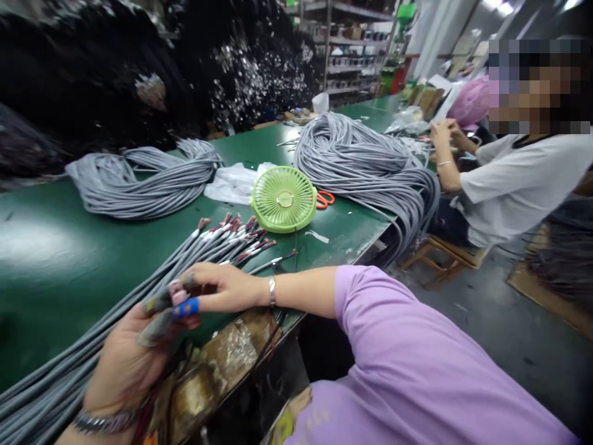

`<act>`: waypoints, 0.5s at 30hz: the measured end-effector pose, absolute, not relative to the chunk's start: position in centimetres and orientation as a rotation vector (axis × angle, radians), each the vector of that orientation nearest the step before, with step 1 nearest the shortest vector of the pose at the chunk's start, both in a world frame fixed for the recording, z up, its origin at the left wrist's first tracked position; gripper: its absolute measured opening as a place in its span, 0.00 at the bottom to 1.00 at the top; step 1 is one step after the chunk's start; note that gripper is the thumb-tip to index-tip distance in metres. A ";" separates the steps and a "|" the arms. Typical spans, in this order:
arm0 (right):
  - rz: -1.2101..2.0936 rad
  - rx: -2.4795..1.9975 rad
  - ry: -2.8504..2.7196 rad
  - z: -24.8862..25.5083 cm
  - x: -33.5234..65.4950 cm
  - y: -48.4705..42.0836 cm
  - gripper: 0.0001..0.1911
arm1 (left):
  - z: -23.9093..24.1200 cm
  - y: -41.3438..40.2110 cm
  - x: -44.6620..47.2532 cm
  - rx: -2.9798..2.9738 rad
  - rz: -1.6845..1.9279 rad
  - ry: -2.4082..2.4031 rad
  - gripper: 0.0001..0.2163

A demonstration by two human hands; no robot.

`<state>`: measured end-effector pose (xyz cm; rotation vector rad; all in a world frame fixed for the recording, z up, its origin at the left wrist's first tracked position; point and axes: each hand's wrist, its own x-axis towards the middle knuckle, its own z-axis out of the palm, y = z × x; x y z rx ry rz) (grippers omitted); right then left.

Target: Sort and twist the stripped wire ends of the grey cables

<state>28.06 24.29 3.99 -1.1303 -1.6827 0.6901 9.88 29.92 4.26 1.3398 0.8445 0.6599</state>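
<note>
Right hand (pixel 222 287) pinches grey cables (pixel 152 276) that run near-left to far-right; the nearer left hand (pixel 120 364) is blurred, its grip unclear.

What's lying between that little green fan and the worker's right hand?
In the head view, the stripped ends of the grey cables, with red and white tips, lie between the green fan and the right hand.
</note>
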 end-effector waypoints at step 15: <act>0.682 -1.257 -1.564 2.9 30.6 24.2 0.14 | 2.9 28.9 11.1 1.281 1.015 0.831 0.12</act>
